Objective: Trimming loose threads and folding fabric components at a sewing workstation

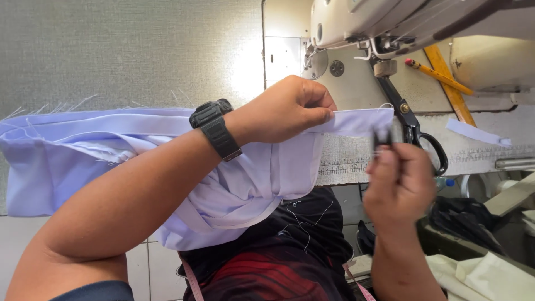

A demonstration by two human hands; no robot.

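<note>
My left hand [290, 108] pinches the folded edge of a pale lilac cloth [83, 156] that lies across the table and hangs down over my lap. A black wristwatch [216, 129] sits on that wrist. My right hand [398, 184] is raised just right of the cloth's end and holds a small dark snipping tool [382, 136], its tips at the end of the cloth strip [362, 121]. The hand is blurred.
A cream sewing machine [390, 22] stands at the upper right. Beneath it lie black-handled scissors [415, 125], a yellow pencil [437, 75], a wooden ruler [446, 78] and a lilac cloth scrap [476, 132]. Dark cloth and pale fabric [485, 276] lie at lower right.
</note>
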